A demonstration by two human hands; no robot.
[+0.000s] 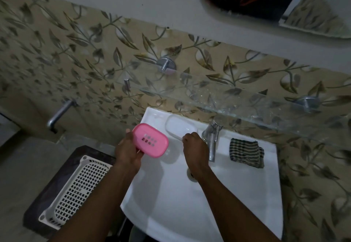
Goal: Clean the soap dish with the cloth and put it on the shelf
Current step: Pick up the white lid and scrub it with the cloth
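My left hand (pixel 127 151) holds a pink soap dish part (pixel 151 140) with drain holes, tilted, above the left rim of the white sink (pixel 171 203). My right hand (pixel 195 146) grips the near edge of a clear soap dish part (pixel 180 126), which rests on the sink's back ledge. A green-and-white striped cloth (pixel 246 152) lies folded on the ledge to the right of the tap (pixel 211 139). The glass shelf (pixel 228 97) runs along the wall above the sink and has nothing on it.
A white perforated basket (pixel 76 190) sits on a dark stand to the left of the sink. A second tap (pixel 58 114) sticks out of the leaf-patterned tiled wall at left. A mirror (pixel 313 13) hangs at the upper right.
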